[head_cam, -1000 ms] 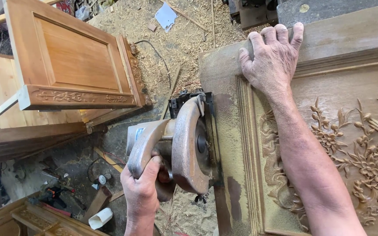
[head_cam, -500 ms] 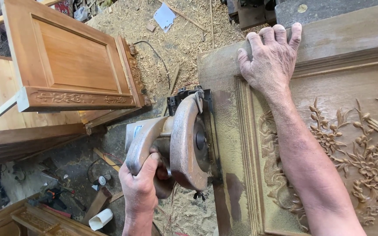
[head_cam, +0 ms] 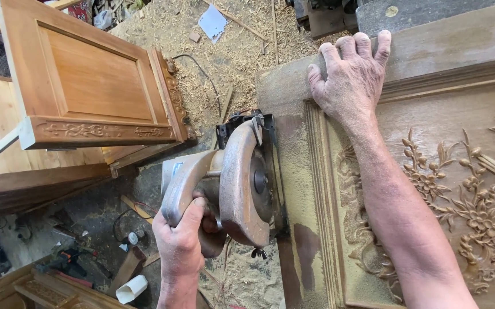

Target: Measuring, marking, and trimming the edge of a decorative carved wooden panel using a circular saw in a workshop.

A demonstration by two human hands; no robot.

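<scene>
Dull, worn metal circular saw (head_cam: pixel 236 183); matt, dusty carved wood panel (head_cam: pixel 430 171); smooth, warm-finished wooden cabinet door (head_cam: pixel 93 86).

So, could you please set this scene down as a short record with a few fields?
Left hand: gripping the handle of the circular saw
Right hand: flat on the top corner of the carved panel, fingers spread
Saw position: against the panel's left edge
Floor: sawdust, a white cup
To the left: a wooden cabinet door
</scene>
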